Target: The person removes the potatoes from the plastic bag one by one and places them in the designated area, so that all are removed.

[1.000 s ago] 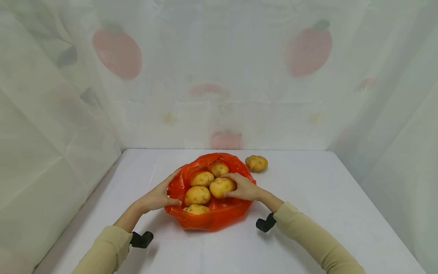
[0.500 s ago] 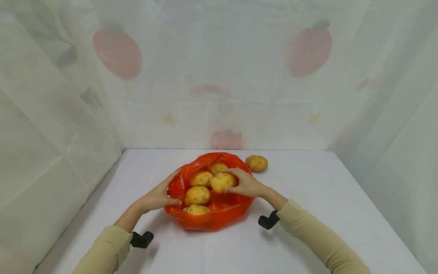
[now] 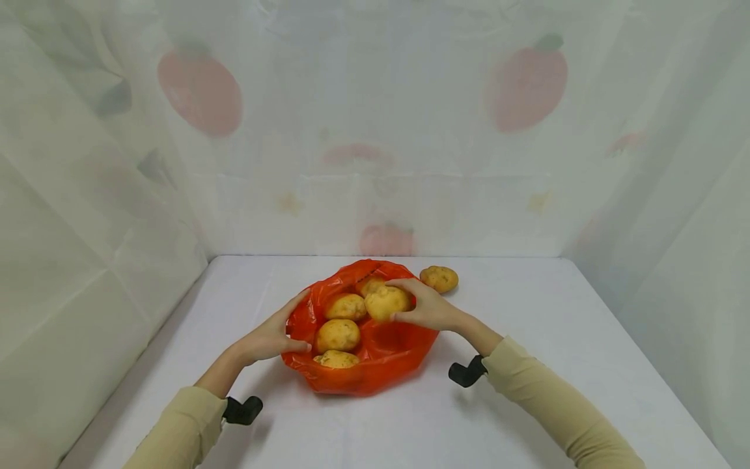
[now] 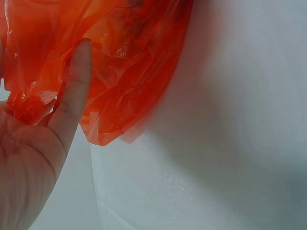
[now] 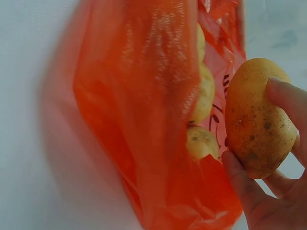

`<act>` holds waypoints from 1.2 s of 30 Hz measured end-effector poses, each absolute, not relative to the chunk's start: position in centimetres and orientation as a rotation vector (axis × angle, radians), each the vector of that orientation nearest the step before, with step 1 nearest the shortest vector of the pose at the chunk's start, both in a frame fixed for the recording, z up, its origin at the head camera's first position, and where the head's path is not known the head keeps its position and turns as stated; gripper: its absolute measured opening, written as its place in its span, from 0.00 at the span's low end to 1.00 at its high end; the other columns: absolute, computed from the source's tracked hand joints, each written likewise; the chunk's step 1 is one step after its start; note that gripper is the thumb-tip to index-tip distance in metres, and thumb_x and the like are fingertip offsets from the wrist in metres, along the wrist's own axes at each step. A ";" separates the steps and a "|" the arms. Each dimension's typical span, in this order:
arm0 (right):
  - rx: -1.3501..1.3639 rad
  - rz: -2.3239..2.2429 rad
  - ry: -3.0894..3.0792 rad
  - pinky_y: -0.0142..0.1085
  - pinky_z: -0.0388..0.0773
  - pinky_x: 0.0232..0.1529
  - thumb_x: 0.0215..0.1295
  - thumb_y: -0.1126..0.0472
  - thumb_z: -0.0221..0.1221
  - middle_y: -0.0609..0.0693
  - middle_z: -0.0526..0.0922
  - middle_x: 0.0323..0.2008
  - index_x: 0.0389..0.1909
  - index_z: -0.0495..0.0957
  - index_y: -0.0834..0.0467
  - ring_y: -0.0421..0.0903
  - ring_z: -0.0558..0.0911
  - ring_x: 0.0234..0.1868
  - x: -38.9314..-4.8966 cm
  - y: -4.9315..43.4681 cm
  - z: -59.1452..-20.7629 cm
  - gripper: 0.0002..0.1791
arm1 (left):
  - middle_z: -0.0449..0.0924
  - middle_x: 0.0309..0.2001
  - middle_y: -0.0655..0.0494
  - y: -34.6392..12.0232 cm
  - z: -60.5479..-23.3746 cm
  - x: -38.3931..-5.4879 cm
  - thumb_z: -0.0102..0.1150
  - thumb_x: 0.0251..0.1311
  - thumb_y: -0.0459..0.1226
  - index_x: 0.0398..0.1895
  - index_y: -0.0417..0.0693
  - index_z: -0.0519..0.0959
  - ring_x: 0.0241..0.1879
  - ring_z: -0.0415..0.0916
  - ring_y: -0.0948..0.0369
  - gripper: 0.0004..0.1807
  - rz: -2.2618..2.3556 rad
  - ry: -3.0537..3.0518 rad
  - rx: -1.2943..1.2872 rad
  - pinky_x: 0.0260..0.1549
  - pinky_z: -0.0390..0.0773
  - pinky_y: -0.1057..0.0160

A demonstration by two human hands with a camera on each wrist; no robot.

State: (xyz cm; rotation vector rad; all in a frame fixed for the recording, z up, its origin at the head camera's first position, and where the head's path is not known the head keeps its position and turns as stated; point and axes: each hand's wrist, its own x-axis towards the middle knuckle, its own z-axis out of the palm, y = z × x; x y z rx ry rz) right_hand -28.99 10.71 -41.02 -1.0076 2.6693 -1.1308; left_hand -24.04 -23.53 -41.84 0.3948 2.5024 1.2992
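Note:
My right hand [image 3: 430,307] grips a potato [image 3: 387,303] between thumb and fingers at the mouth of a red plastic bag [image 3: 375,384]. In the right wrist view this potato [image 5: 259,120] is raised beside the bag's rim. My left hand [image 3: 271,335] holds the bag's left edge, its thumb over the front rim. The left wrist view has the thumb [image 4: 74,88] lying straight along the crumpled plastic; the other fingers are mostly hidden there. Several more potatoes lie inside the bag, among them one in the middle [image 3: 338,335] and one near the front rim [image 3: 336,359].
Behind and right of the bag, a loose potato [image 3: 439,279] lies on the white-covered table [image 3: 527,339]. A pale sheet with faded fruit prints [image 3: 375,130] hangs at the back, and similar sheets stand at both sides.
My right hand has lifted its potato up from among the others and moved it slightly back and to the right. The left hand has stayed still on the bag.

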 end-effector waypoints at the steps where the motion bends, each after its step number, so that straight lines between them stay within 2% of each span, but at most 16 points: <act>1: -1.008 -1.136 2.670 0.44 0.66 0.61 0.53 0.51 0.65 0.46 0.68 0.60 0.63 0.64 0.48 0.43 0.68 0.59 -29.0 10.8 -40.9 0.35 | 0.42 0.72 0.50 -23.6 -41.8 -24.1 0.69 0.46 0.40 0.72 0.69 0.41 0.67 0.48 0.43 0.56 1.296 2.504 0.396 0.55 0.68 0.43; 7: -0.972 -1.157 2.661 0.44 0.67 0.60 0.53 0.50 0.65 0.45 0.68 0.60 0.63 0.64 0.47 0.43 0.68 0.57 -29.0 11.3 -40.0 0.36 | 0.42 0.72 0.53 -23.7 -41.9 -24.2 0.69 0.46 0.41 0.72 0.70 0.40 0.68 0.46 0.44 0.56 1.289 2.511 0.387 0.57 0.64 0.41; 14: -1.010 -1.204 2.658 0.46 0.67 0.60 0.55 0.52 0.64 0.48 0.67 0.61 0.63 0.64 0.50 0.47 0.67 0.60 -29.2 12.3 -38.8 0.35 | 0.41 0.72 0.51 -23.8 -41.9 -24.1 0.69 0.46 0.40 0.72 0.69 0.40 0.68 0.46 0.43 0.56 1.291 2.506 0.398 0.56 0.66 0.42; 21: -0.969 -1.313 2.645 0.40 0.77 0.47 0.53 0.56 0.66 0.51 0.68 0.59 0.63 0.64 0.50 0.48 0.71 0.53 -29.4 13.3 -37.7 0.36 | 0.43 0.72 0.50 -23.8 -41.8 -23.9 0.69 0.46 0.38 0.72 0.67 0.41 0.67 0.48 0.44 0.56 1.313 2.517 0.438 0.56 0.65 0.42; 28: -0.903 -1.396 2.584 0.45 0.76 0.50 0.57 0.63 0.62 0.60 0.63 0.60 0.65 0.60 0.61 0.56 0.70 0.55 -27.9 13.9 -35.2 0.35 | 0.43 0.72 0.51 -23.8 -42.0 -24.1 0.69 0.46 0.38 0.72 0.66 0.41 0.67 0.50 0.45 0.56 1.316 2.532 0.481 0.58 0.65 0.43; 33: -0.846 -1.444 2.572 0.43 0.80 0.43 0.57 0.58 0.63 0.59 0.61 0.61 0.66 0.59 0.56 0.57 0.72 0.52 -29.2 15.3 -35.7 0.36 | 0.43 0.72 0.51 -23.8 -42.2 -24.1 0.69 0.46 0.39 0.72 0.66 0.41 0.66 0.50 0.45 0.55 1.308 2.535 0.477 0.57 0.65 0.43; 36: -0.817 -1.448 2.594 0.43 0.79 0.45 0.56 0.54 0.63 0.58 0.61 0.62 0.66 0.58 0.53 0.57 0.71 0.53 -30.2 16.3 -36.4 0.38 | 0.42 0.72 0.51 -23.8 -42.1 -24.0 0.69 0.47 0.39 0.72 0.66 0.41 0.67 0.50 0.45 0.55 1.307 2.534 0.475 0.57 0.66 0.43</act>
